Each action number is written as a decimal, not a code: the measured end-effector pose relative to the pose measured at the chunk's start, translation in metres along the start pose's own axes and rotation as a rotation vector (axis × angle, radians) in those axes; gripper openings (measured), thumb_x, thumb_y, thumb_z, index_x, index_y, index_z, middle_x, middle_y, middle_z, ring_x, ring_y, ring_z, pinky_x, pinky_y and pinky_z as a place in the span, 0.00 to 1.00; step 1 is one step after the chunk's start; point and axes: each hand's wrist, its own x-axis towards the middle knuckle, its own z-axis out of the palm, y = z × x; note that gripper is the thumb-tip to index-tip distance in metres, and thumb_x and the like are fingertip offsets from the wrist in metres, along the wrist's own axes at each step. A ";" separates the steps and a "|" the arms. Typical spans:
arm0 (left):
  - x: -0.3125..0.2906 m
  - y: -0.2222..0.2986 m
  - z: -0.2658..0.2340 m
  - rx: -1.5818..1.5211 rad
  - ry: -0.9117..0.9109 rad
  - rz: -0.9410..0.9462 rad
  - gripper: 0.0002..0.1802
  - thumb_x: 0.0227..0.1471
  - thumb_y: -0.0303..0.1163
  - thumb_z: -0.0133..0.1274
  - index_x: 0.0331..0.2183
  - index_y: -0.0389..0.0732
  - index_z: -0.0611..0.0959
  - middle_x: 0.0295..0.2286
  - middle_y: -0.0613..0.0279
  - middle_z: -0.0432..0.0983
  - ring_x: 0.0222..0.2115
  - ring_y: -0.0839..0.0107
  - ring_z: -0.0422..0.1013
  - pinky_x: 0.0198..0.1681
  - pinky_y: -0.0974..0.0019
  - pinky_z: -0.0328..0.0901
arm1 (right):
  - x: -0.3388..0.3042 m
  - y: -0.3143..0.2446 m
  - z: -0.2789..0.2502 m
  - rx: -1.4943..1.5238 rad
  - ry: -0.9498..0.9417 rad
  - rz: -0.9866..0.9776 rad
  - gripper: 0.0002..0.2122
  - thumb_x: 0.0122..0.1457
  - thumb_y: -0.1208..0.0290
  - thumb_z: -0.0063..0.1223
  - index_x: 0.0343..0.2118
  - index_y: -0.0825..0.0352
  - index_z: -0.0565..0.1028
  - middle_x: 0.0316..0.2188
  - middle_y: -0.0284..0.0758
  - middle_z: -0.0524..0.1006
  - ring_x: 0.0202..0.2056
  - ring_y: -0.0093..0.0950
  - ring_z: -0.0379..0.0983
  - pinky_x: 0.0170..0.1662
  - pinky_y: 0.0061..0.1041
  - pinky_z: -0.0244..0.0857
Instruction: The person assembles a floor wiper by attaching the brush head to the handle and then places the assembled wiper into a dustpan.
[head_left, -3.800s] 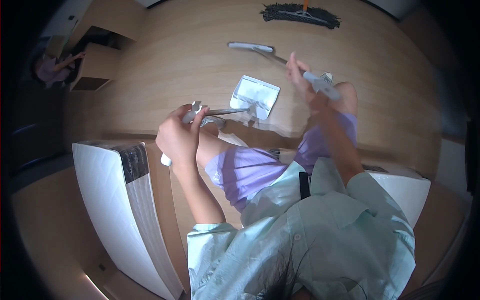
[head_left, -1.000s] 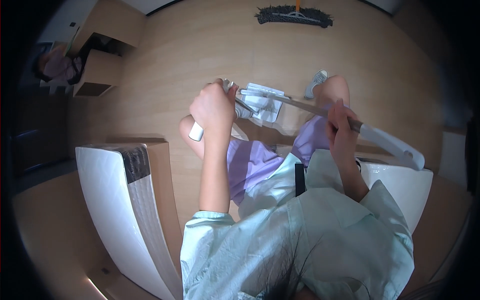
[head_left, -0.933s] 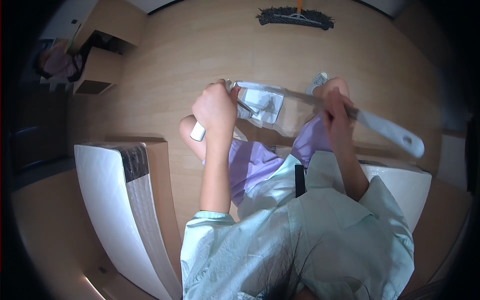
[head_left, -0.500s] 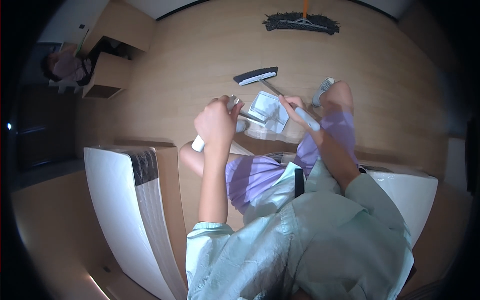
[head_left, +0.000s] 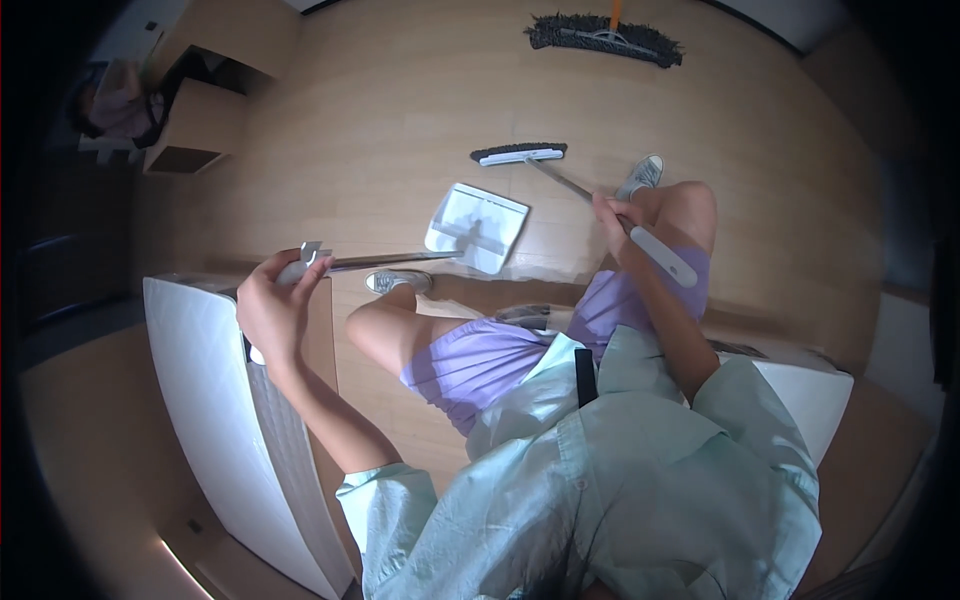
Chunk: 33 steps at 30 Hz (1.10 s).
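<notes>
The left hand [head_left: 272, 305] is curling its fingers closed around the grey handle end of a long-handled dustpan [head_left: 478, 228], whose flat white plastic pan is resting on the wooden plank floor [head_left: 380, 120]. The right hand [head_left: 612, 213] is gripping, fingers wrapped tight, the thin metal shaft of a broom [head_left: 518, 154]; its dark bristle head is lying on the floor just beyond the pan.

floor [head_left: 380, 120]: light wood planks | wooden cabinets [head_left: 200, 125]: far left of dust mop [head_left: 603, 38] | white unit [head_left: 215, 420]: near left
</notes>
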 end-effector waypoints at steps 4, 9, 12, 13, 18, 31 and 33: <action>0.005 -0.018 0.021 0.043 -0.039 0.200 0.23 0.38 0.47 0.72 0.33 0.40 0.89 0.25 0.56 0.84 0.26 0.63 0.79 0.33 0.65 0.70 | -0.002 -0.013 -0.018 0.117 -0.223 0.402 0.05 0.60 0.68 0.63 0.31 0.63 0.81 0.27 0.31 0.77 0.27 0.18 0.73 0.33 0.22 0.68; 0.027 -0.011 0.041 0.019 0.003 0.298 0.23 0.37 0.49 0.72 0.31 0.41 0.89 0.23 0.57 0.82 0.24 0.60 0.79 0.33 0.64 0.71 | -0.004 -0.017 -0.004 -0.430 -0.306 -0.429 0.07 0.54 0.68 0.62 0.35 0.61 0.82 0.41 0.41 0.78 0.35 0.34 0.79 0.40 0.30 0.73; 0.023 0.018 0.048 0.003 0.055 0.209 0.24 0.37 0.52 0.71 0.30 0.43 0.90 0.22 0.57 0.82 0.24 0.59 0.79 0.33 0.63 0.71 | 0.010 -0.011 0.000 -0.572 -0.418 -0.498 0.07 0.54 0.66 0.60 0.33 0.61 0.82 0.39 0.42 0.80 0.33 0.39 0.79 0.38 0.34 0.74; 0.015 0.021 0.050 -0.001 0.030 0.165 0.24 0.37 0.53 0.71 0.31 0.43 0.90 0.22 0.56 0.82 0.25 0.59 0.79 0.33 0.62 0.71 | 0.006 -0.027 0.009 -0.589 -0.462 -0.447 0.06 0.53 0.69 0.57 0.31 0.63 0.81 0.35 0.44 0.80 0.34 0.41 0.79 0.36 0.36 0.74; 0.020 0.054 0.069 -0.147 0.017 0.102 0.26 0.38 0.57 0.69 0.31 0.45 0.90 0.22 0.57 0.82 0.25 0.57 0.79 0.33 0.60 0.71 | -0.003 -0.082 0.034 -0.592 -0.517 -0.441 0.05 0.53 0.70 0.55 0.26 0.67 0.77 0.27 0.47 0.76 0.31 0.42 0.77 0.34 0.39 0.71; 0.022 0.119 0.088 -0.078 -0.022 0.246 0.19 0.43 0.50 0.67 0.33 0.47 0.88 0.24 0.59 0.81 0.27 0.58 0.79 0.27 0.58 0.71 | 0.118 -0.156 -0.020 -0.133 -0.158 0.246 0.09 0.58 0.72 0.56 0.30 0.74 0.81 0.22 0.39 0.80 0.18 0.26 0.77 0.22 0.19 0.72; 0.017 0.111 0.088 -0.079 -0.024 0.217 0.19 0.43 0.50 0.67 0.33 0.47 0.88 0.24 0.59 0.81 0.27 0.58 0.79 0.27 0.58 0.70 | 0.137 -0.171 -0.023 -0.124 -0.196 0.196 0.10 0.58 0.72 0.56 0.31 0.78 0.80 0.24 0.42 0.81 0.20 0.28 0.79 0.25 0.18 0.75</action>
